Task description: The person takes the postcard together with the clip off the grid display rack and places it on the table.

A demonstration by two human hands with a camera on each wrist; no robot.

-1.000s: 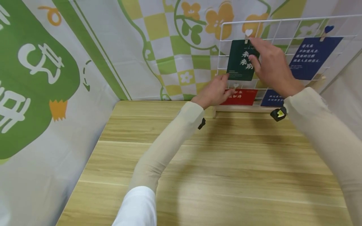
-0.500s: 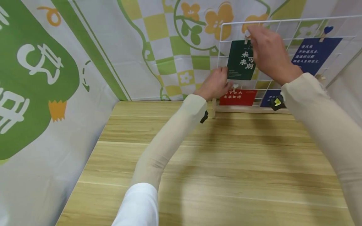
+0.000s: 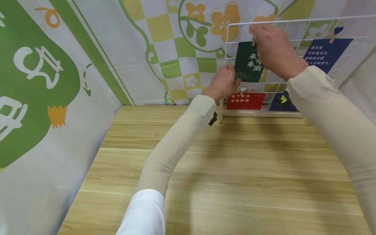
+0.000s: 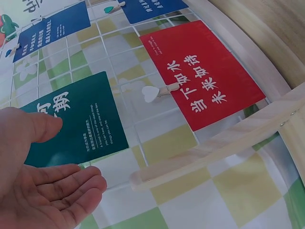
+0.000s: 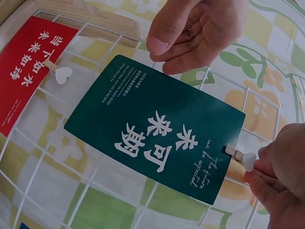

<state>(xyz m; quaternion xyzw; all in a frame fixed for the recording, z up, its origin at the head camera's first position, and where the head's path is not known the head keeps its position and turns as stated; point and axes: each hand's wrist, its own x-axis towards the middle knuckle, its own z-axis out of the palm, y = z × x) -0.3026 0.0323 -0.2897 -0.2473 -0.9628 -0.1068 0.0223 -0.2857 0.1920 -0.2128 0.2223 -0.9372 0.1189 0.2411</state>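
Note:
A dark green card with white lettering hangs on a white wire grid, held at its top by a small wooden clip with a white heart. My right hand pinches this heart clip between thumb and fingertips, as the right wrist view shows. At the card's left edge is my left hand, its thumb apart from the loosely bent fingers. In the left wrist view its thumb overlaps the card's face. Below hangs a red card on another white heart clip.
A blue card hangs at upper right under a blue heart clip, and another blue card hangs beside the red one. The grid stands in a wooden base at the back of the wooden table, before a patterned cloth.
My right hand's fingers have moved up and left from beside the green card and closed on its heart clip. My left hand has slid slightly up along the card's left edge.

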